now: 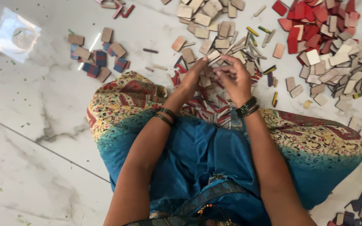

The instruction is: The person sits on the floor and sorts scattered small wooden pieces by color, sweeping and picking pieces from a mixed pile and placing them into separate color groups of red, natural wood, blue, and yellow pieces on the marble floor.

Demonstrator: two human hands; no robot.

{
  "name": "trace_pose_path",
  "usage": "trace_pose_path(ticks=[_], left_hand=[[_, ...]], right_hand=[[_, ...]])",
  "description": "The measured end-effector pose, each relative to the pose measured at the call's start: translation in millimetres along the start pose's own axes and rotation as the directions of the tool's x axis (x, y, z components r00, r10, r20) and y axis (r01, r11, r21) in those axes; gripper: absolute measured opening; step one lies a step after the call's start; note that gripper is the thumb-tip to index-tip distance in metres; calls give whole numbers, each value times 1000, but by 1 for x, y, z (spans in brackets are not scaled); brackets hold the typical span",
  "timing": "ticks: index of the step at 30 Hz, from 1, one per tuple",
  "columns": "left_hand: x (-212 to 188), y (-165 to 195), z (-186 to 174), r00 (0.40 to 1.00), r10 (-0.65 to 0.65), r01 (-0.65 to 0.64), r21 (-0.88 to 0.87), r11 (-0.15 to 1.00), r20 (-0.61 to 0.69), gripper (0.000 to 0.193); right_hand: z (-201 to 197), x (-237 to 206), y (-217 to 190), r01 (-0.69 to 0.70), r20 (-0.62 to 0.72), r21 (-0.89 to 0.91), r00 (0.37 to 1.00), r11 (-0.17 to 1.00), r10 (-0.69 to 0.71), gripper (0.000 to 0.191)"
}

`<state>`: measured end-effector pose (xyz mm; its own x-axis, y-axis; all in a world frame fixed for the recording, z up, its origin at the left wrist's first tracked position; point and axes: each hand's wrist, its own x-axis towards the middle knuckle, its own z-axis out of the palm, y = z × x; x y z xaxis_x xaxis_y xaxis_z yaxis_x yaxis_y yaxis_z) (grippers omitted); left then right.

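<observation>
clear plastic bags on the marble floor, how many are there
1: a clear square plastic bag lies flat on the white marble floor at far upper left, apart from the wooden tile piles; others may be hidden off-frame.

Seated person on a white marble floor (34, 138), blue patterned cloth (197, 155) over the lap. Left hand (191, 79) and right hand (235, 79) meet over the lap, pinching a small tan tile (213, 55). Red tiles (311, 21) lie at the floor's far right; tan tiles (208, 16) at the far edge.

Single head-worn view, looking steeply down from close range over lap onto white marble floor (30, 104); no second view, so no overlap.
</observation>
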<state>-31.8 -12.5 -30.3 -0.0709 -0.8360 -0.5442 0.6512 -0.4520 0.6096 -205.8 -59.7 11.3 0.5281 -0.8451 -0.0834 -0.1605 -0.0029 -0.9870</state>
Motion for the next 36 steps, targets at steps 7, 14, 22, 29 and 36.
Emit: trace_pose_path(ticks=[7, 14, 22, 29, 36], left_hand=[[-2, -3, -3, 949, 301, -316, 272, 909, 98, 49], [-8, -7, 2, 734, 565, -676, 485, 555, 377, 47], [-23, 11, 11, 752, 613, -527, 780, 339, 242, 37], [-39, 16, 9, 719, 643, -538, 796, 277, 262, 33], [-43, 16, -2, 706, 666, -462, 869, 175, 241, 36]], right_hand=[[-8, 6, 31, 47, -58, -89, 997, 995, -52, 29], [-13, 8, 24, -135, 72, 379, 991, 916, 116, 52], [-15, 2, 21, -128, 44, 73, 991, 989, 125, 33], [-42, -5, -5, 164, 131, -540, 985, 825, -110, 28], [-158, -10, -33, 62, 78, -790, 997, 611, 0, 29]])
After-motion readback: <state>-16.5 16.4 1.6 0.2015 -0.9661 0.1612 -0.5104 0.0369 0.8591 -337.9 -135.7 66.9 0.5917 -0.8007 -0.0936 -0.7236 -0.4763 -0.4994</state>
